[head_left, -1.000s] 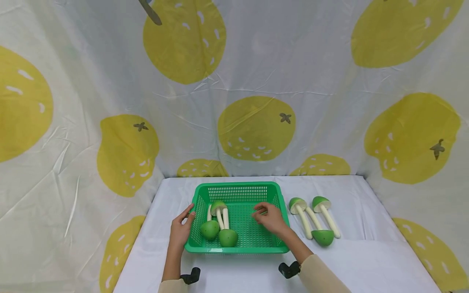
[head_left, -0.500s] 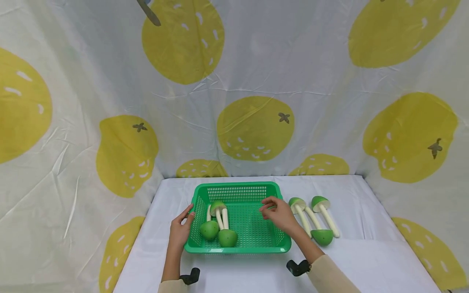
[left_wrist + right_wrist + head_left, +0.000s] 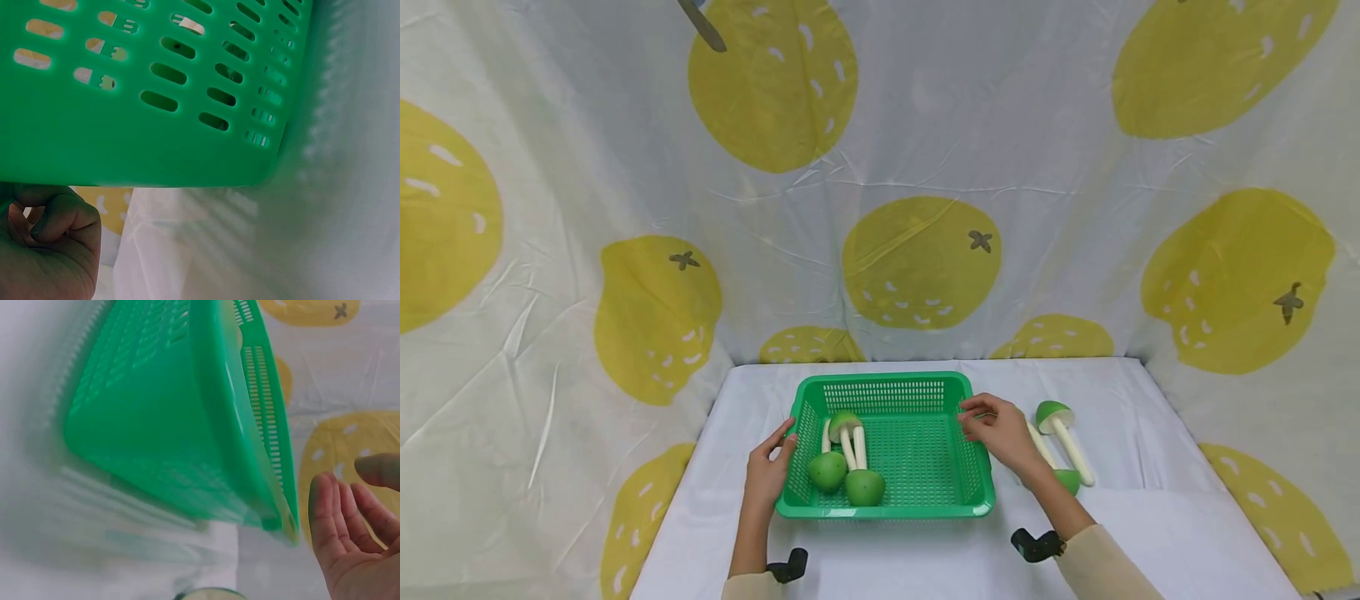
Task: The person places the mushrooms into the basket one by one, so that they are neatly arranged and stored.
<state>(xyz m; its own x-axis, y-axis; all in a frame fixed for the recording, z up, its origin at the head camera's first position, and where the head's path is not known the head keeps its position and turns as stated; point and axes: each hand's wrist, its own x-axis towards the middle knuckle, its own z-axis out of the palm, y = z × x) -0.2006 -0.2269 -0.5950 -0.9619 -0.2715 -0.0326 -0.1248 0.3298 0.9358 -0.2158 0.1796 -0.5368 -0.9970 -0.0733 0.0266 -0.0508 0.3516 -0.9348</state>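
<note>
Left hand's holding the basket's left edge; right hand's hovering, loosely parted, empty, by its right edge. 3 mushrooms are lying inside, 2 mushrooms showing toward the worktop's right edge, probably light, stems suiting a pinch.

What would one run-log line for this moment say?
left hand: grips green plastic basket; right hand: empty, near basket's opposite side; inside basket: three green-capped mushrooms; white tablecloth: other mushrooms

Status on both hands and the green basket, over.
Left hand grips green basket at left rim. Right hand empty, by right rim. Three mushrooms inside. Right hand partly blocks head view of mushrooms outside.
</note>
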